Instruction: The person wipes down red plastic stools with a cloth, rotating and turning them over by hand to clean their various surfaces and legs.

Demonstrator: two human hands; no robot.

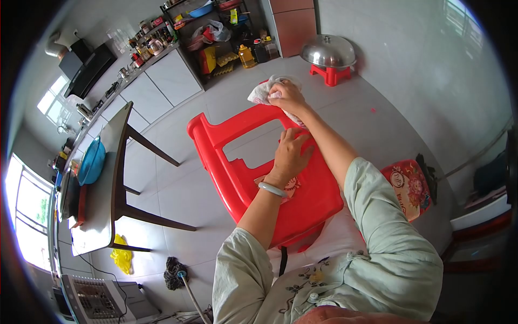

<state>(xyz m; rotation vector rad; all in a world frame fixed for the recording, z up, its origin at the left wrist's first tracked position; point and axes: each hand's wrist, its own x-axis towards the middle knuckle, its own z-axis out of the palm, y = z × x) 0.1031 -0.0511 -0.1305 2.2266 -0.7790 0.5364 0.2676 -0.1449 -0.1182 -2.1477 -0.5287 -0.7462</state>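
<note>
A red plastic chair (240, 127) is tilted in front of me, with a large opening in its frame and a printed emblem partly covered by my left wrist. My left hand (291, 151), below which a pale bangle (272, 189) circles the wrist, is bent over the chair beside the opening, its fingers curled against the red plastic. At the chair's far corner, my right hand (287, 97) grips a bunched white cloth (262, 93) with pinkish patches and presses it to the frame. Part of the cloth hangs under the right wrist.
On the left stands a dark-legged table (121, 162) bearing a blue basin (93, 162). A mop (175, 272) and a yellow plastic bag (122, 255) are on the floor. A red printed stool (408, 189) sits at right; a metal dome lid (328, 51) rests on a red stand behind.
</note>
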